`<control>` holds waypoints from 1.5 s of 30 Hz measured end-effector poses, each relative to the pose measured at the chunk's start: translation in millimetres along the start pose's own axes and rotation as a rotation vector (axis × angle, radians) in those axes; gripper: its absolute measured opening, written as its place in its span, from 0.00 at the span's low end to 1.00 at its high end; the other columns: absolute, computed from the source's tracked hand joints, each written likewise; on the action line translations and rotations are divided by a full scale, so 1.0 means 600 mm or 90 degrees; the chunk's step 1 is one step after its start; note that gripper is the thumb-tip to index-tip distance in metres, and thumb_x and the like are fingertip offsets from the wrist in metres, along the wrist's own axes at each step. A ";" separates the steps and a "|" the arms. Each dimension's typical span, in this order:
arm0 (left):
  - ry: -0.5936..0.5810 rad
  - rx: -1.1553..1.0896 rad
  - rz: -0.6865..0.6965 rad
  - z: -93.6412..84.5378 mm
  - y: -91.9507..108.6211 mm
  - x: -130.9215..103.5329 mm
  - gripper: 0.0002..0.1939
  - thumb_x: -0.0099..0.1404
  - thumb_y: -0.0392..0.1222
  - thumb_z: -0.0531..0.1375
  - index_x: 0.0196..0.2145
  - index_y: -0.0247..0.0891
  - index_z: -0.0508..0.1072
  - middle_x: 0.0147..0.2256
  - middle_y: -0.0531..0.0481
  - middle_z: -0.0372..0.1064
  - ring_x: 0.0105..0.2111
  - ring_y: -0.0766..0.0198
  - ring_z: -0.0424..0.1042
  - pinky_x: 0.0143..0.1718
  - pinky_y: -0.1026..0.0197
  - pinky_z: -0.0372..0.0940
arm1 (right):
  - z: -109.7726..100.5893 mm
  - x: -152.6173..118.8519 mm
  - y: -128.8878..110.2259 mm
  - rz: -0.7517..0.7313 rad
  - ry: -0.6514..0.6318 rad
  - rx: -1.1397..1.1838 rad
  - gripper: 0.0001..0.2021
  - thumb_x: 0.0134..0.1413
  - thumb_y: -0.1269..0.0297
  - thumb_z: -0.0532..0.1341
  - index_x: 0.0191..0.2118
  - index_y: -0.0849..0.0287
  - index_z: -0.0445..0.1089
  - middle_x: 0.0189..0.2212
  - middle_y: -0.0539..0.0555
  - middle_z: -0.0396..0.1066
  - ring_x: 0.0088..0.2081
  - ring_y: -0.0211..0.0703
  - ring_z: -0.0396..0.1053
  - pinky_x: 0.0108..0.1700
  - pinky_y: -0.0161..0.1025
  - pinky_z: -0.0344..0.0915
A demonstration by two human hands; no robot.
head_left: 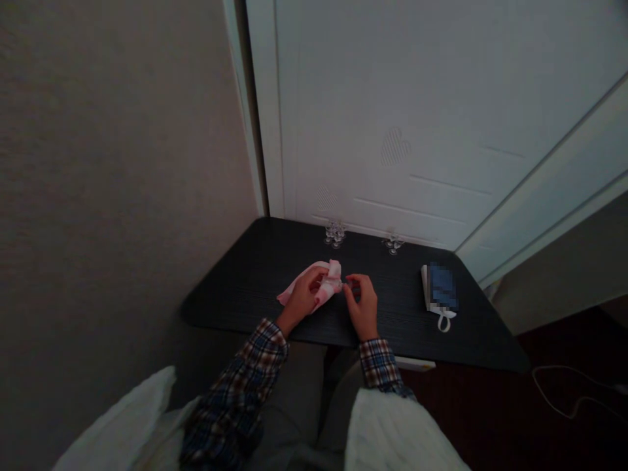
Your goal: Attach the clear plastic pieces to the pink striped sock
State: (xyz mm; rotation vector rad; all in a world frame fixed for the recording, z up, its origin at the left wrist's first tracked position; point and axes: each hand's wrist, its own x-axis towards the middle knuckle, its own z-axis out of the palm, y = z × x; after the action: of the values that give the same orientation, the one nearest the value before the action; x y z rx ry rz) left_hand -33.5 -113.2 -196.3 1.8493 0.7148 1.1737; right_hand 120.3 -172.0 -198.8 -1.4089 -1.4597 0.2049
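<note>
Above the dark table, my left hand [305, 294] is closed round a pink cloth [322, 297], which looks folded or looped, with one end hanging out to the left. My right hand [362, 302] is at the cloth's right side, its thumb and forefinger pinched on a small clear piece [346, 285]. That piece reaches toward the cloth; whether it is joined to it is too small to tell.
The black table [255, 261] stands against a white panel. Along its back edge lie two clusters of small clear pieces [335, 233] [393, 244]. A blue and white item [443, 288] with a loop lies at the right. A white cable [554, 409] runs across the floor.
</note>
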 end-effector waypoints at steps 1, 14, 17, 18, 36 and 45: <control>-0.001 -0.006 0.005 0.000 -0.002 0.000 0.15 0.65 0.43 0.58 0.47 0.34 0.68 0.48 0.43 0.67 0.45 0.56 0.69 0.45 0.48 0.67 | -0.001 0.000 -0.001 0.000 -0.003 0.002 0.11 0.61 0.62 0.56 0.46 0.61 0.66 0.42 0.54 0.68 0.38 0.40 0.69 0.38 0.41 0.69; 0.059 -0.048 -0.014 -0.008 -0.023 0.003 0.16 0.66 0.45 0.56 0.48 0.34 0.67 0.46 0.44 0.68 0.44 0.57 0.70 0.44 0.48 0.67 | 0.003 0.002 -0.006 -0.015 -0.030 0.039 0.15 0.61 0.60 0.57 0.51 0.60 0.63 0.43 0.55 0.68 0.37 0.40 0.69 0.37 0.41 0.70; 0.047 -0.064 -0.001 -0.006 -0.019 0.002 0.16 0.66 0.45 0.56 0.48 0.34 0.68 0.46 0.44 0.68 0.44 0.57 0.70 0.45 0.48 0.66 | 0.001 0.002 -0.005 -0.017 -0.019 0.029 0.13 0.61 0.61 0.56 0.49 0.60 0.64 0.43 0.55 0.68 0.38 0.40 0.69 0.39 0.42 0.69; 0.042 -0.070 0.003 -0.005 -0.018 0.002 0.16 0.66 0.45 0.56 0.48 0.34 0.68 0.46 0.44 0.68 0.44 0.57 0.70 0.45 0.48 0.66 | 0.000 0.002 -0.005 -0.017 -0.017 0.024 0.13 0.61 0.61 0.56 0.49 0.60 0.65 0.43 0.55 0.68 0.39 0.41 0.69 0.39 0.42 0.69; 0.040 -0.050 -0.033 -0.007 -0.016 0.001 0.15 0.65 0.43 0.57 0.48 0.34 0.68 0.47 0.44 0.68 0.45 0.56 0.70 0.45 0.48 0.66 | 0.003 0.001 0.003 -0.005 -0.006 -0.007 0.11 0.62 0.61 0.56 0.46 0.62 0.67 0.40 0.54 0.70 0.37 0.40 0.70 0.39 0.42 0.69; 0.040 -0.062 -0.051 0.001 -0.019 0.000 0.14 0.65 0.42 0.58 0.47 0.34 0.69 0.46 0.44 0.68 0.45 0.57 0.70 0.46 0.47 0.66 | 0.004 0.004 0.003 -0.014 0.017 -0.002 0.13 0.62 0.61 0.56 0.49 0.61 0.65 0.45 0.55 0.68 0.42 0.43 0.69 0.43 0.46 0.68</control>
State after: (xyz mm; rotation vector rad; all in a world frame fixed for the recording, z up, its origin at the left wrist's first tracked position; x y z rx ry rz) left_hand -33.1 -107.5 -206.1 1.6946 0.7476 1.1984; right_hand 120.5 -168.5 -200.0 -1.3929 -1.4527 0.1693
